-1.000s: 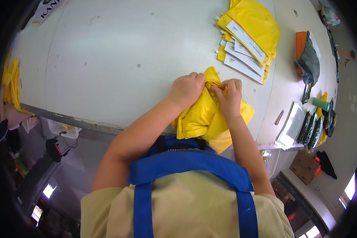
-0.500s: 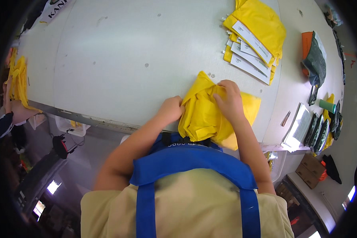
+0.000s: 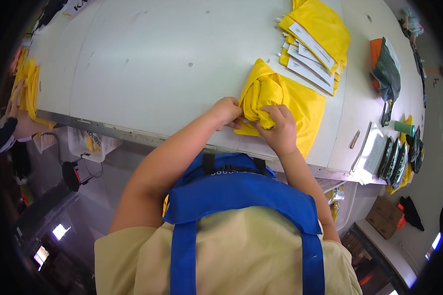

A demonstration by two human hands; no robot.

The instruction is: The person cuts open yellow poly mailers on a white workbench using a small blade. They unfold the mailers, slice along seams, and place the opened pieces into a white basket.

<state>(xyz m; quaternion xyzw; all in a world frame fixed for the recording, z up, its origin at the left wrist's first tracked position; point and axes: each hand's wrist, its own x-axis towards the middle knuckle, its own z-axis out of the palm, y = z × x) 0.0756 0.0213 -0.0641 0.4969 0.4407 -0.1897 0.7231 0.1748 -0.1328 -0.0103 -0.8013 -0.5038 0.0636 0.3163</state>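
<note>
A thin yellow fabric piece (image 3: 302, 103) lies near the front edge of the white table, with part of it rolled into a bulky bundle on its left side. My left hand (image 3: 226, 113) has its fingers closed at the bundle's lower left edge. On the bundle's near right side, my right hand (image 3: 279, 129) grips the cloth, thumb and fingers pressed into it. Behind them sits a stack of folded yellow fabric pieces (image 3: 325, 29) with white printed cards (image 3: 307, 73) on their near edges.
To the right are a dark green and orange pouch (image 3: 386, 71), a green roll (image 3: 404, 128), a pen-like tool (image 3: 355, 139), papers (image 3: 369, 150) and dark packets (image 3: 394, 160). At the far left, another person's hand (image 3: 15, 96) touches yellow fabric (image 3: 30, 88). A white basket (image 3: 101, 147) hangs under the table edge.
The yellow cloth has moved farther onto the table, away from my body, and its loose part is now gathered into a tighter bundle. Both hands have shifted to the bundle's near side.
</note>
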